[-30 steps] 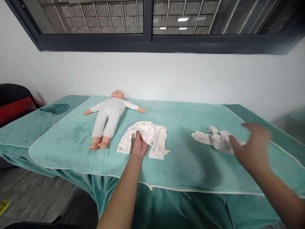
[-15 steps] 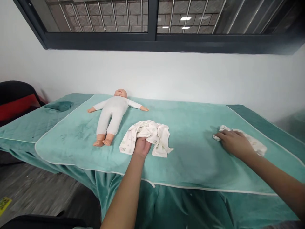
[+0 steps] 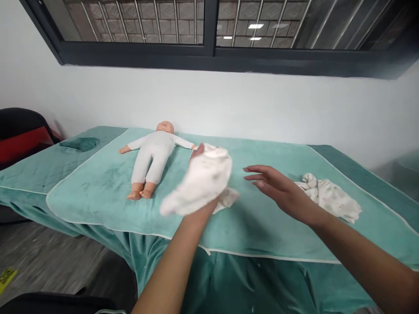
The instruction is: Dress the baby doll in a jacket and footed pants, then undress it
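Note:
A baby doll (image 3: pixel 152 153) in a white bodysuit lies on its back at the far left of a teal towel (image 3: pixel 262 218) spread over a bed. My left hand (image 3: pixel 197 152) is raised above the towel with a white printed baby garment (image 3: pixel 203 181) draped over it and gripped; only a fingertip shows. My right hand (image 3: pixel 278 189) hovers in the middle, fingers stretched out toward that garment, holding nothing. A second crumpled white garment (image 3: pixel 329 196) lies on the towel to the right of my right hand.
The bed stands against a white wall under a dark-framed window (image 3: pixel 209 30). A black and red chair (image 3: pixel 19 135) is at the far left. A teal pillow-like fold (image 3: pixel 80 143) lies at the bed's left end. Grey floor (image 3: pixel 49 266) shows below left.
My left hand has lifted the printed garment off the towel. My right hand has let go of the second garment at the right and moved left toward the lifted one.

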Action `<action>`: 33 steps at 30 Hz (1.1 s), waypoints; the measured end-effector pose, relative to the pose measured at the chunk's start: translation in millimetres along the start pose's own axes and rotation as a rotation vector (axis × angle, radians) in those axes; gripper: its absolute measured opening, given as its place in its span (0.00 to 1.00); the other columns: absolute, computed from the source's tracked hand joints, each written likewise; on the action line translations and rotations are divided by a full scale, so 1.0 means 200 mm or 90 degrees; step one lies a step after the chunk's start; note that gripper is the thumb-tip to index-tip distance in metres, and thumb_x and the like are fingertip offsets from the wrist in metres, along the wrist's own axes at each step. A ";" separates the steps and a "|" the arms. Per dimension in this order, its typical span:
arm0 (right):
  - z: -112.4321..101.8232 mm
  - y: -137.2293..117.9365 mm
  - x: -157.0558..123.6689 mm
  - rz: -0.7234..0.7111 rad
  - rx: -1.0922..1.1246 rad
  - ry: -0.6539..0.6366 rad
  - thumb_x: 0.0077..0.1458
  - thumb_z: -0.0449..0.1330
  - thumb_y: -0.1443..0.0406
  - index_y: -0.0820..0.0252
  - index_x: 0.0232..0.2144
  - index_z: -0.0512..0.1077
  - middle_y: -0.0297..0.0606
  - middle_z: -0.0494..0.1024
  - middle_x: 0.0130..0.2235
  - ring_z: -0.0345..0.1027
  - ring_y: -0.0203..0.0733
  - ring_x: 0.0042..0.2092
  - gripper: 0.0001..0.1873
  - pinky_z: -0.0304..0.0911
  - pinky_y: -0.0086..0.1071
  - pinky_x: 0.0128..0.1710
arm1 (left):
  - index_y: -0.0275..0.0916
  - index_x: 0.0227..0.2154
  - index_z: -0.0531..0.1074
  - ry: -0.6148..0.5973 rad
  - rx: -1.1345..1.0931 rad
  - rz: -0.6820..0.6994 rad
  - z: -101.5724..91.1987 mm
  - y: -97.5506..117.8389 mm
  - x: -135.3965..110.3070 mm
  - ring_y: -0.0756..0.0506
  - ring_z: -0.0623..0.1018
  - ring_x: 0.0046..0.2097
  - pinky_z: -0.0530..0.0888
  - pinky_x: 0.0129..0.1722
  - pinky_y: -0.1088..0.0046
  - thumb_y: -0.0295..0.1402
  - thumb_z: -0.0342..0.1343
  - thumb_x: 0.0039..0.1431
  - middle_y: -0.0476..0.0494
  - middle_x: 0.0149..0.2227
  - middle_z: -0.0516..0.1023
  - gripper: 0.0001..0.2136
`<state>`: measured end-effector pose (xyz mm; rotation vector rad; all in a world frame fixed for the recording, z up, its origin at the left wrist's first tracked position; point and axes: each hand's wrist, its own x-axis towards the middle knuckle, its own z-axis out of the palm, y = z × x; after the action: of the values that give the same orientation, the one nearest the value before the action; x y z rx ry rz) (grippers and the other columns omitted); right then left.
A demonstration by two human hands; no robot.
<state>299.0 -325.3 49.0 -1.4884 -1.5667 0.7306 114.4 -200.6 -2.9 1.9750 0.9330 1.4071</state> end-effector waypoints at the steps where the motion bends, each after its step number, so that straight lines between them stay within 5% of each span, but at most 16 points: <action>1: 0.04 -0.07 0.02 -0.040 0.082 -0.015 0.65 0.53 0.49 0.46 0.60 0.64 0.41 0.69 0.62 0.66 0.52 0.61 0.24 0.65 0.47 0.58 | 0.38 0.45 0.78 0.002 0.023 0.036 -0.02 0.06 0.00 0.43 0.64 0.66 0.62 0.66 0.65 0.45 0.51 0.65 0.37 0.59 0.73 0.18; 4: 0.12 -0.20 0.06 -0.069 0.219 -0.025 0.66 0.50 0.49 0.47 0.61 0.64 0.39 0.69 0.62 0.62 0.51 0.63 0.25 0.64 0.47 0.59 | 0.47 0.54 0.75 -0.020 0.060 0.176 -0.08 0.20 -0.03 0.38 0.54 0.71 0.48 0.70 0.51 0.32 0.55 0.62 0.45 0.65 0.67 0.17; 7: 0.16 -0.21 0.11 -0.033 0.250 -0.060 0.60 0.61 0.54 0.50 0.59 0.66 0.39 0.73 0.58 0.67 0.51 0.58 0.27 0.68 0.44 0.54 | 0.50 0.58 0.71 -0.074 0.049 0.256 -0.15 0.26 -0.07 0.36 0.55 0.71 0.48 0.70 0.48 0.26 0.51 0.62 0.45 0.68 0.62 0.22; 15: 0.11 -0.08 0.20 0.011 0.229 -0.078 0.56 0.64 0.57 0.58 0.47 0.74 0.35 0.77 0.39 0.70 0.41 0.37 0.17 0.64 0.33 0.37 | 0.45 0.56 0.74 -0.130 -0.080 0.182 -0.25 0.17 0.01 0.36 0.60 0.68 0.53 0.68 0.53 0.22 0.51 0.57 0.44 0.60 0.73 0.25; 21: 0.05 -0.11 0.23 -0.070 0.181 -0.115 0.57 0.60 0.62 0.58 0.39 0.77 0.38 0.74 0.47 0.69 0.44 0.46 0.09 0.63 0.34 0.43 | 0.45 0.52 0.76 -0.253 -0.184 0.023 -0.25 0.19 0.04 0.39 0.74 0.57 0.65 0.60 0.63 0.28 0.55 0.59 0.45 0.54 0.78 0.19; 26: 0.06 -0.15 0.20 -0.045 0.104 -0.131 0.60 0.57 0.58 0.57 0.40 0.75 0.37 0.76 0.42 0.69 0.44 0.42 0.12 0.63 0.37 0.42 | 0.40 0.38 0.75 -0.223 -0.076 -0.019 -0.24 0.22 0.05 0.44 0.76 0.42 0.70 0.44 0.70 0.30 0.57 0.56 0.48 0.40 0.80 0.07; 33: 0.16 -0.25 0.14 -0.127 -0.126 0.053 0.55 0.64 0.58 0.54 0.44 0.70 0.35 0.76 0.44 0.69 0.45 0.45 0.15 0.62 0.38 0.44 | 0.41 0.32 0.67 -0.151 0.154 0.097 -0.24 0.36 0.09 0.46 0.72 0.37 0.66 0.36 0.71 0.22 0.52 0.52 0.48 0.36 0.74 0.07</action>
<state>246.6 -300.3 81.7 -1.4558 -1.7334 0.4034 88.4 -230.2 76.5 2.3770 0.8925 1.1472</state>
